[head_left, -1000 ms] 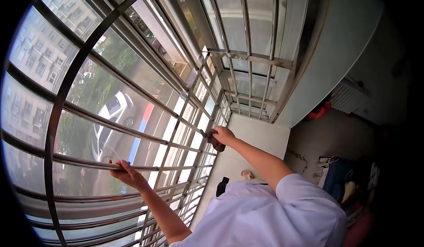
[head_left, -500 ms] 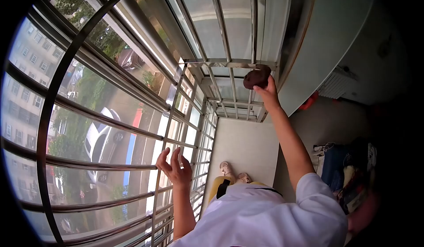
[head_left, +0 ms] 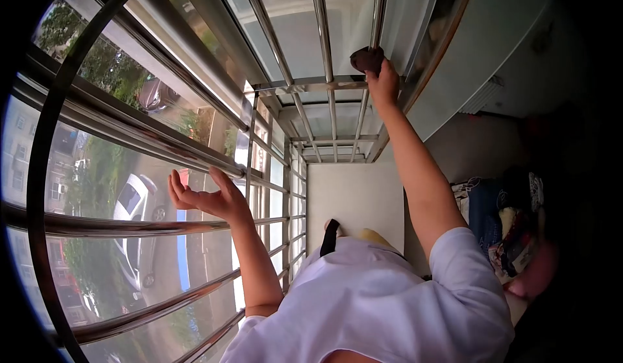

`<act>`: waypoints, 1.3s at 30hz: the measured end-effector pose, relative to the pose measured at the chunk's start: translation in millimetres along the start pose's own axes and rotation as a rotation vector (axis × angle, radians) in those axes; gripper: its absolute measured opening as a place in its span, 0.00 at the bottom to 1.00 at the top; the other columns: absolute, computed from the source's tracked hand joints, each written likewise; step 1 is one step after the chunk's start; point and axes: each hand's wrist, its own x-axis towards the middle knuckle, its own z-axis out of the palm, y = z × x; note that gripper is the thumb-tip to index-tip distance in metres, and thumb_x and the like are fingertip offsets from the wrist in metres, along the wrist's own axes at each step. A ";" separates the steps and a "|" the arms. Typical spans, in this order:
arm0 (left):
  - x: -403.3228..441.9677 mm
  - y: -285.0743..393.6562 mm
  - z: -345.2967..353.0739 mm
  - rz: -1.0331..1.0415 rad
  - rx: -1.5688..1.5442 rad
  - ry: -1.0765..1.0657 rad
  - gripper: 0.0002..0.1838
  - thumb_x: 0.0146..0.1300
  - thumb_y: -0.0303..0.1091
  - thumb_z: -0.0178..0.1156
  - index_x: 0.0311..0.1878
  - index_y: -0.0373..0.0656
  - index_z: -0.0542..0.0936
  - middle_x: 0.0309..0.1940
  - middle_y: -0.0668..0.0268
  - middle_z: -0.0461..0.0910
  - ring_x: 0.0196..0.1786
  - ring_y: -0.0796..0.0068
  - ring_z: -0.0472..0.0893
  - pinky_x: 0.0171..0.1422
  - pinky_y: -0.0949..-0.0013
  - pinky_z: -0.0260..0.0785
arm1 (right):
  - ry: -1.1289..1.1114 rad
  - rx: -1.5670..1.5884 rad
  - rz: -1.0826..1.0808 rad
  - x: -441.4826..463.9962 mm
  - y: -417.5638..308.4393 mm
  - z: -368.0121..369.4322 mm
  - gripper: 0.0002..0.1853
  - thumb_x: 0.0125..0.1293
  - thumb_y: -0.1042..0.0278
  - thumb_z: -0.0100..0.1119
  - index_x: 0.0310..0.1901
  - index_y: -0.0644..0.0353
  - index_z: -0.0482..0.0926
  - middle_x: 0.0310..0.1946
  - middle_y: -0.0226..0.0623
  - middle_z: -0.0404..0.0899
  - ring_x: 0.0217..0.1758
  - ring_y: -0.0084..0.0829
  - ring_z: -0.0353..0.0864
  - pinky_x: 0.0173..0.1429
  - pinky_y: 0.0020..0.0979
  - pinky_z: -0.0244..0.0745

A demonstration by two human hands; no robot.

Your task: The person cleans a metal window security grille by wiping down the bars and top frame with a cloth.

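My right hand (head_left: 385,84) is closed on a dark brown cloth (head_left: 368,60), which lies against an upright metal bar (head_left: 379,19) of the far grille, just above its flat crossbar (head_left: 311,85). My left hand (head_left: 211,197) is raised beside the window bars on the left, its fingers apart and curved, with nothing in it. It is between a thick upper rail (head_left: 149,139) and a lower round bar (head_left: 130,227). Whether it touches either bar cannot be made out.
A dark curved strip (head_left: 40,168) crosses the left side. Outside the glass are a white car (head_left: 137,197), trees and a building. A pale panel (head_left: 480,51) stands at the right, with a pile of clothes (head_left: 496,223) below it. Pale floor (head_left: 357,191) shows in the middle.
My right hand and the cloth have moved from the left window bars to the far grille, then up along its bar. My left hand has let go of a bar and risen.
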 end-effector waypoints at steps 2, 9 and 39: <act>4.2 -8.1 10.5 -0.116 -0.105 -0.055 0.29 0.66 0.39 0.59 0.64 0.34 0.62 0.61 0.54 0.60 0.62 0.62 0.63 0.65 0.56 0.57 | -0.011 -0.019 0.022 -3.6 6.1 -2.2 0.20 0.52 0.74 0.65 0.48 0.63 0.76 0.42 0.46 0.79 0.46 0.50 0.79 0.49 0.42 0.74; 8.8 -34.6 25.9 -0.498 -0.775 -0.350 0.19 0.74 0.42 0.49 0.57 0.37 0.66 0.37 0.65 0.73 0.41 0.77 0.73 0.53 0.72 0.65 | -0.175 -0.039 0.130 -11.2 44.2 11.5 0.17 0.52 0.80 0.63 0.45 0.64 0.77 0.36 0.42 0.80 0.32 0.34 0.83 0.37 0.37 0.78; 2.1 -44.5 27.0 -0.380 -0.559 -0.355 0.17 0.68 0.30 0.58 0.57 0.42 0.68 0.34 0.71 0.64 0.38 0.81 0.64 0.46 0.79 0.57 | 0.084 0.213 0.074 -63.4 -10.7 -34.6 0.22 0.59 0.64 0.65 0.54 0.59 0.74 0.53 0.37 0.70 0.53 0.43 0.75 0.52 0.38 0.75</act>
